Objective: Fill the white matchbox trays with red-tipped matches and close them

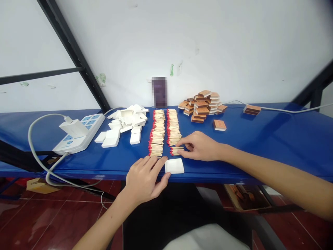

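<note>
A shallow white matchbox tray lies at the table's front edge. My left hand has its thumb and index finger at the tray's left end, steadying it, while the other fingers rest on the table by the left row of matches. Thumb and index finger of my right hand close around a small bunch of red-tipped matches just behind the tray. This bunch lies a little apart from the front end of the right row of matches. All the match heads point left.
White matchbox trays are heaped at left, beside a power strip with a plugged-in charger and looping cable. Brown matchbox sleeves are piled at back right; a few lie apart. A pixelated dark rectangle stands against the wall.
</note>
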The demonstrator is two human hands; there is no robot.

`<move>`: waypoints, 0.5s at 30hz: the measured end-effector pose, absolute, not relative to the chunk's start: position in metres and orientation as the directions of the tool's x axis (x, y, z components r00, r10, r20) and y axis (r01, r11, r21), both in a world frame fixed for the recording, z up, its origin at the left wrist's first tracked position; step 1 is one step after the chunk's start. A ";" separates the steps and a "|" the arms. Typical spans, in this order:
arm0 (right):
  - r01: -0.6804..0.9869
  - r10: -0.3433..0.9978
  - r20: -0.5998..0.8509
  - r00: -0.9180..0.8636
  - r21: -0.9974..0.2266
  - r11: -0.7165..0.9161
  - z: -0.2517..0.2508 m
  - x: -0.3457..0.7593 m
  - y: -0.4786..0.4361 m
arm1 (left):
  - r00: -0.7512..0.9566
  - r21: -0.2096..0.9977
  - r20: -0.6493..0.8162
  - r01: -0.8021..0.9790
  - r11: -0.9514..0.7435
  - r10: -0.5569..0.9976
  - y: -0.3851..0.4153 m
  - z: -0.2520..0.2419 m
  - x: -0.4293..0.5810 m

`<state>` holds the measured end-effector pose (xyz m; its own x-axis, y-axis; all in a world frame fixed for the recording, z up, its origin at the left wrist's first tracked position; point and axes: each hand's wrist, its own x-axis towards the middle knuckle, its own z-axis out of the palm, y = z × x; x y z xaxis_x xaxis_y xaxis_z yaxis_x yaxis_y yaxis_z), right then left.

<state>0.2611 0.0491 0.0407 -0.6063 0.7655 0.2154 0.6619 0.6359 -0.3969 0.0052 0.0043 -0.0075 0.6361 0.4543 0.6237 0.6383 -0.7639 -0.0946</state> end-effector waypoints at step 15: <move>0.609 0.698 0.234 -0.677 -0.354 0.709 0.041 0.260 0.049 | 0.635 -0.089 0.618 0.642 -0.761 0.464 0.004 -0.007 0.005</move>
